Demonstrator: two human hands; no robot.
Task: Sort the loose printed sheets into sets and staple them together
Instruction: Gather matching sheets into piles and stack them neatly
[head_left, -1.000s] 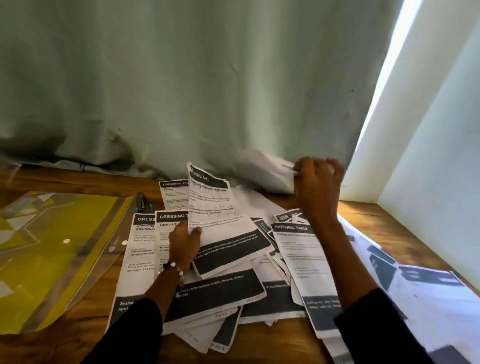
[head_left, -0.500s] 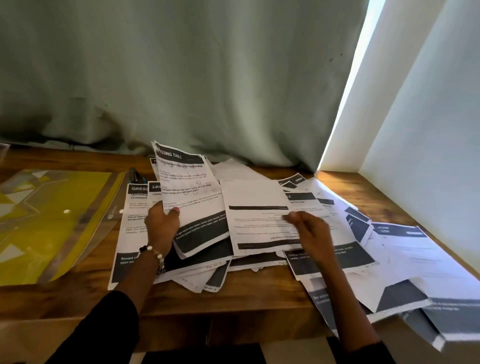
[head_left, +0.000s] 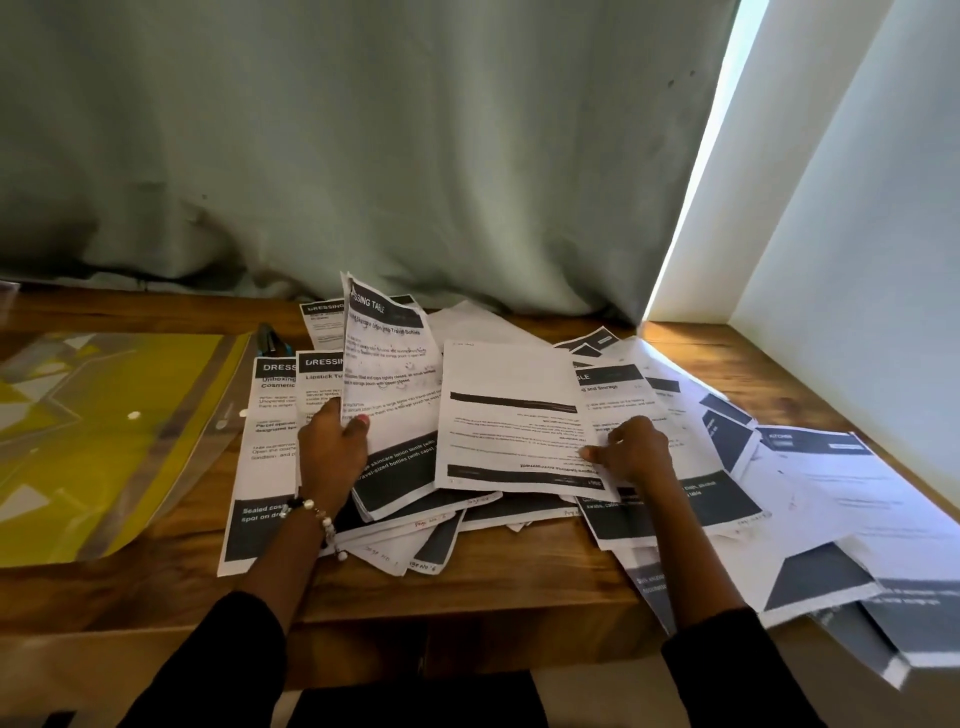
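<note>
Loose printed sheets with dark header and footer bands lie in an overlapping heap (head_left: 727, 467) across the wooden table (head_left: 519, 587). My left hand (head_left: 332, 452) grips a small stack headed "DRESSING TABLE" (head_left: 389, 374) by its left edge, tilting it up off the pile. My right hand (head_left: 631, 449) pinches the right edge of an upside-down sheet (head_left: 511, 421) lying on top of the heap. A stapler with a blue part (head_left: 270, 339) peeks out behind the sheets at the left.
A clear and yellow plastic folder (head_left: 93, 441) lies on the table's left part. A grey-green curtain (head_left: 363, 156) hangs along the back edge. White walls (head_left: 857, 234) close in the right side. Some sheets overhang the table's front right edge.
My right hand brought a sheet down from the back by the curtain and laid it upside down on the heap. My left hand keeps its hold on the tilted stack.
</note>
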